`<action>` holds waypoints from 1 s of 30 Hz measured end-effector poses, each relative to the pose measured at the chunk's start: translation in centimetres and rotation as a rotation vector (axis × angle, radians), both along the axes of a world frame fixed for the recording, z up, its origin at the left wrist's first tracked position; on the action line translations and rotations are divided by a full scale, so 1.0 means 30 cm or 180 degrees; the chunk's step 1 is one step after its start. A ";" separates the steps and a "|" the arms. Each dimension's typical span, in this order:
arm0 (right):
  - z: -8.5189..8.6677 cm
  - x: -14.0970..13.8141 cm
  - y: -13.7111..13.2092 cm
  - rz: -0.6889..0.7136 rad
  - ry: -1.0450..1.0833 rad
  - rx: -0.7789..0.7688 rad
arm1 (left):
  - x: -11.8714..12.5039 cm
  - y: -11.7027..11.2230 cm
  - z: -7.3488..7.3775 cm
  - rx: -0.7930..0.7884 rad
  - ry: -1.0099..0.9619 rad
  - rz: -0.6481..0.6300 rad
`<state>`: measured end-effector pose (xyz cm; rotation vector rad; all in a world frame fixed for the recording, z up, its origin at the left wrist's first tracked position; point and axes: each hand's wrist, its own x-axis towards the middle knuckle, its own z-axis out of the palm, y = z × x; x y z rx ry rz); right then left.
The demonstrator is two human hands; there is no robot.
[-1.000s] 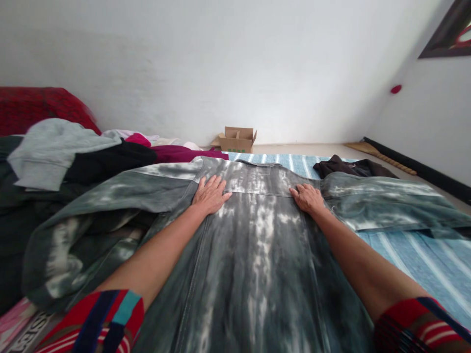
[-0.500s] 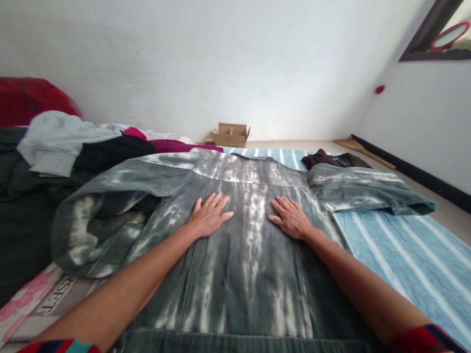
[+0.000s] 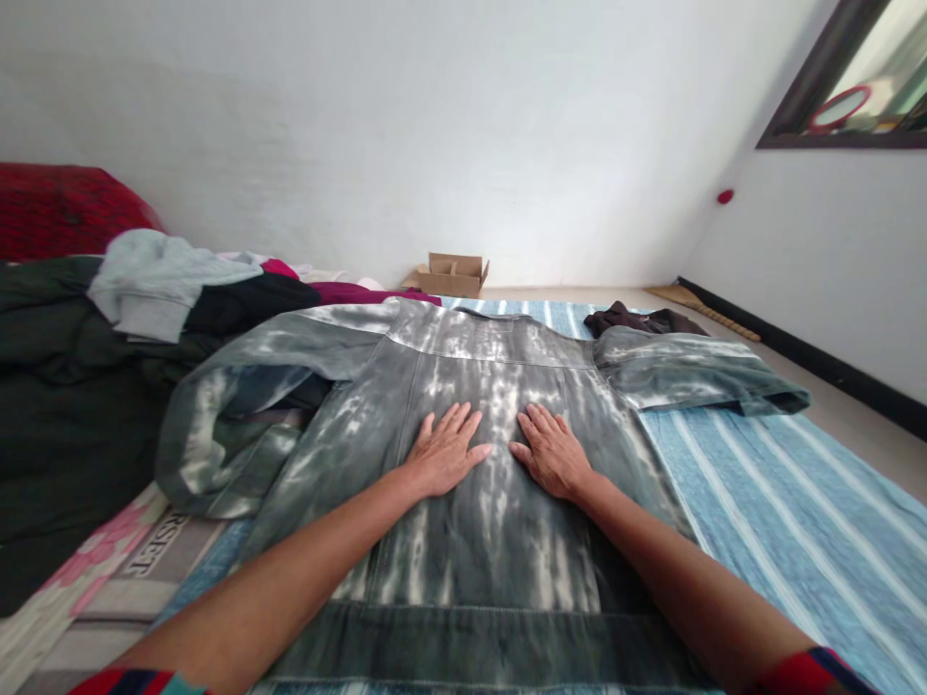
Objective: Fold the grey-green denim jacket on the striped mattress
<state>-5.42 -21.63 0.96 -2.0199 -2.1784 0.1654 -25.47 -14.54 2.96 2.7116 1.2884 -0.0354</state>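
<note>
Across the far side, see a white wall (image 3: 463, 125), then a blue striped sheet (image 3: 768, 492) reaching toward it. At the left, see a heap of dark clothes (image 3: 65, 405), with a red bundle (image 3: 65, 212) behind. Over the sheet, mid-view, have a gray mottled jacket (image 3: 499, 521) spread back side up, collar (image 3: 499, 314) toward the wall, waistband (image 3: 478, 649) at the near edge. See the sleeve on the left bent round in a loop next to the heap, and the other laid out to the right over the sheet. On the heap, see a light gray garment (image 3: 163, 285); beyond the jacket's right shoulder, a bunched brown garment (image 3: 637, 319). Close to the wall, see a cardboard box (image 3: 453, 277) with flaps folded out. On the jacket's back, rest the left hand (image 3: 447, 452) flat, palm down, fingers spread, grip apart. Rest the right hand (image 3: 554, 452) likewise, grip also apart, thumbs facing across a narrow gap. Toward the right corner, notice a red spot (image 3: 725, 196), too small to make out.
</note>
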 end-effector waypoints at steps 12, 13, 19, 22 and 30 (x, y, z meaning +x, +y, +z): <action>-0.019 0.123 -0.010 0.0121 0.0329 -0.0061 | -0.050 0.019 -0.039 0.0145 -0.0012 -0.0074; -0.020 0.135 -0.012 0.0176 0.0408 -0.0050 | -0.051 0.020 -0.043 0.0161 -0.0020 -0.0089; -0.015 0.160 -0.020 0.0337 0.0732 -0.0103 | -0.059 0.026 -0.058 0.0214 -0.0083 -0.0132; -0.009 0.167 -0.020 0.0277 0.0934 -0.0171 | -0.059 0.026 -0.055 0.0206 -0.0101 -0.0140; 0.018 0.188 -0.029 0.0145 0.1854 -0.0245 | -0.056 0.028 -0.044 0.0179 -0.0042 -0.0111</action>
